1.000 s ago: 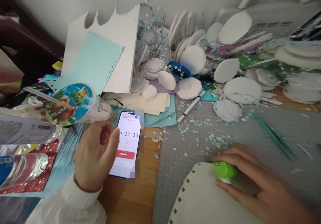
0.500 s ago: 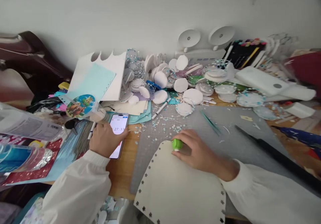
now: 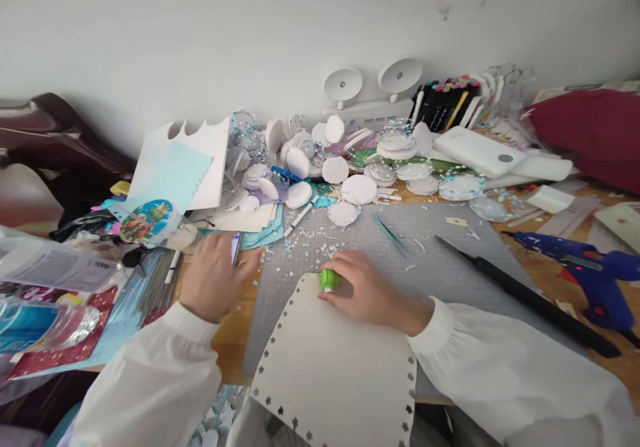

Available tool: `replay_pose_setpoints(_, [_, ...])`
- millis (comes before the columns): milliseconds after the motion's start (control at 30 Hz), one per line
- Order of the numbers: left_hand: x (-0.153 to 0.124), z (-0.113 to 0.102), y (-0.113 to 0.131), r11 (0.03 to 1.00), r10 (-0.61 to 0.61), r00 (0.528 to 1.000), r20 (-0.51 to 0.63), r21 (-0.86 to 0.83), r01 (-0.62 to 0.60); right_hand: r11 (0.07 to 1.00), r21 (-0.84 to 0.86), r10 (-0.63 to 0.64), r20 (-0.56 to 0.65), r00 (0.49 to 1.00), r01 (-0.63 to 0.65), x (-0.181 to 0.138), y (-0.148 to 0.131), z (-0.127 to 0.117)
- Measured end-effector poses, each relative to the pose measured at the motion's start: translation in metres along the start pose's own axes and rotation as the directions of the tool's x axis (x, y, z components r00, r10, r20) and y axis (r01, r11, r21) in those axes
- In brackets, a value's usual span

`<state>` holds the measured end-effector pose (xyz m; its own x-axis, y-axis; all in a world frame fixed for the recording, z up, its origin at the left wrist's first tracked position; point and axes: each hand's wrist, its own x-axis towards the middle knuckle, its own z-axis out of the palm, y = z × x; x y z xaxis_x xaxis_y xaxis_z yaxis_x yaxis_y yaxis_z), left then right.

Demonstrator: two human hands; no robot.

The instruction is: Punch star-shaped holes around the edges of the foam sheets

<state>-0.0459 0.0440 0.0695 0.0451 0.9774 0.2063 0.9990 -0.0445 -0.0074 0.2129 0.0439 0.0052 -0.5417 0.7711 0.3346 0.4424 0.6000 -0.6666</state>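
My right hand point(image 3: 367, 290) grips a small green craft punch point(image 3: 329, 279) with thumb and fingers. The punch sits at the top edge of a cream sheet point(image 3: 335, 353). Small flower-shaped holes line the left, lower and right edges of that sheet. My left hand point(image 3: 215, 277), slightly blurred, is over a phone point(image 3: 235, 247), with the thumb spread away from the fingers. Only a strip of the phone's screen shows beside the hand. Beneath the sheet's upper part lies a grey cutting mat point(image 3: 280, 300), scattered with tiny paper bits.
White discs point(image 3: 360, 189) are heaped along the wall. On the right lie a long black-handled knife point(image 3: 530, 293) and a blue glue gun point(image 3: 585, 267). Tweezers point(image 3: 390, 235) rest on the mat. A clear bottle point(image 3: 45, 327) and wire stems point(image 3: 160, 283) are at left.
My left hand has shifted across the phone, covering most of its screen. The right hand still holds the punch at the sheet's top edge. The view has turned to the right.
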Motion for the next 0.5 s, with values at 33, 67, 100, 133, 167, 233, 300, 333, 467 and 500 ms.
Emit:
replay_pose_setpoints(33, [0.000, -0.002, 0.011, 0.973, 0.157, 0.988, -0.006, -0.172, -0.156, 1.000, 0.009, 0.005, 0.002, 1.000, -0.005, 0.000, -0.001, -0.001])
replay_pose_setpoints(67, [0.001, -0.003, 0.022, 0.908, 0.277, 0.961, 0.014, -0.330, -0.257, 1.000, 0.020, 0.014, 0.001, 1.000, -0.014, 0.000, -0.001, -0.003])
replay_pose_setpoints(100, [0.002, -0.002, 0.033, 0.836, 0.380, 0.923, 0.063, -0.451, -0.314, 0.999, 0.034, 0.024, 0.000, 1.000, -0.024, 0.000, -0.002, -0.004])
replay_pose_setpoints(133, [0.004, 0.001, 0.042, 0.771, 0.473, 0.875, 0.098, -0.527, -0.358, 0.998, 0.051, 0.034, -0.004, 0.999, -0.034, 0.000, -0.002, -0.006])
replay_pose_setpoints(167, [0.006, 0.006, 0.050, 0.722, 0.554, 0.824, 0.120, -0.561, -0.404, 0.997, 0.071, 0.043, -0.011, 0.999, -0.042, 0.001, -0.003, -0.008])
replay_pose_setpoints(233, [0.011, 0.020, 0.059, 0.630, 0.668, 0.739, 0.092, -0.598, -0.495, 0.992, 0.114, 0.055, -0.030, 0.998, -0.051, 0.003, -0.003, -0.013])
replay_pose_setpoints(300, [0.015, 0.034, 0.063, 0.554, 0.683, 0.730, 0.017, -0.663, -0.503, 0.987, 0.150, 0.067, -0.043, 0.997, -0.060, 0.005, -0.002, -0.018])
replay_pose_setpoints(333, [0.015, 0.040, 0.063, 0.519, 0.666, 0.745, -0.019, -0.706, -0.482, 0.984, 0.167, 0.074, -0.037, 0.997, -0.066, 0.005, -0.002, -0.020])
replay_pose_setpoints(467, [0.012, 0.050, 0.060, 0.374, 0.630, 0.770, -0.099, -0.830, -0.413, 0.973, 0.216, 0.070, 0.041, 0.997, -0.077, 0.006, -0.002, -0.024])
replay_pose_setpoints(500, [0.010, 0.050, 0.060, 0.342, 0.635, 0.764, -0.114, -0.846, -0.410, 0.970, 0.229, 0.069, 0.058, 0.996, -0.080, 0.006, -0.003, -0.024])
